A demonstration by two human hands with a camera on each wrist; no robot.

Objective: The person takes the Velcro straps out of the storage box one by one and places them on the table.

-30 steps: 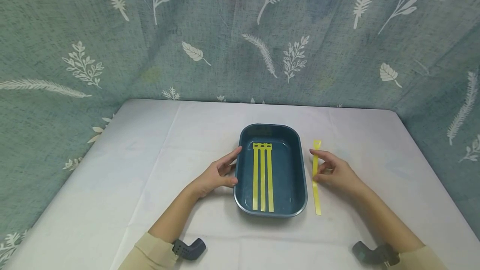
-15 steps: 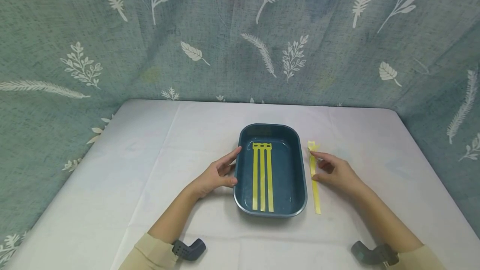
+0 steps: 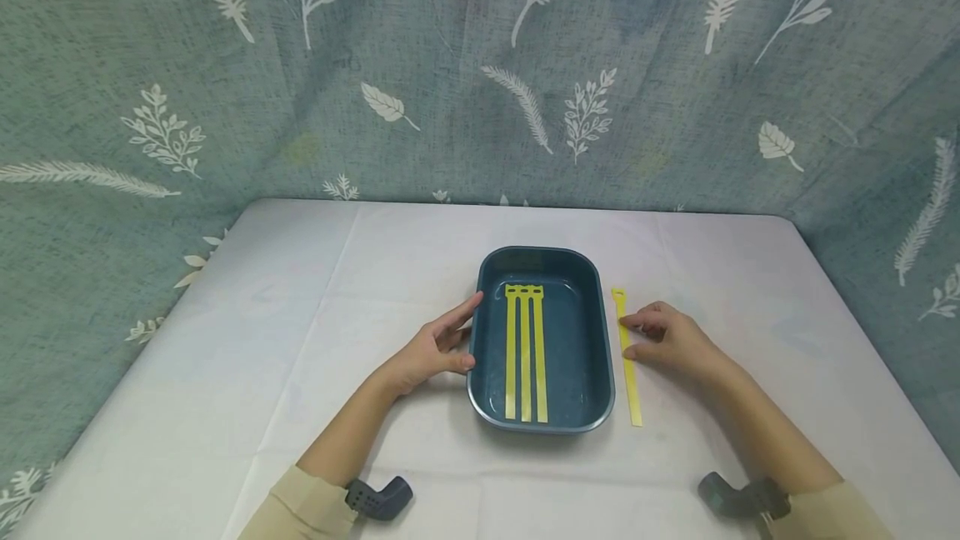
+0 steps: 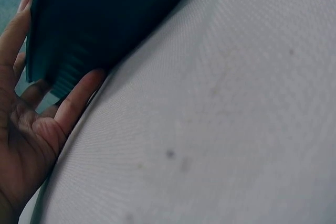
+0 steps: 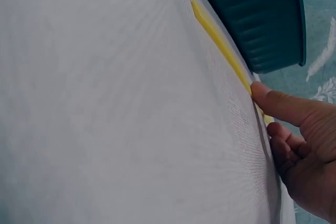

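Note:
In the head view a dark blue-green rectangular tray (image 3: 576, 348) stands on the table, with three yellow slotted-head cable ties (image 3: 526, 361) side by side inside, slots at the far end. My left hand (image 3: 429, 354) rests against the tray's left wall, thumb and fingertips spread along it. Just right of the tray, another yellow cable tie (image 3: 632, 397) lies lengthwise on the cloth. My right hand (image 3: 671, 344) touches this tie, thumb and forefinger tips apart along it. In the right wrist view the thumb (image 5: 278, 103) lies on the tie, and the other fingers bend beside it.
A white cloth (image 3: 360, 273) covers the table, with shallow creases. Behind it hangs a grey-green curtain (image 3: 450, 107) with white leaf prints. Dark wrist-worn devices sit at both cuffs, the left one (image 3: 380, 498) and the right one (image 3: 742, 497).
The loose tie's far end has shifted left toward the tray and slightly nearer, so it now slants. My right forefinger has slid down along it. The left hand and tray have stayed put.

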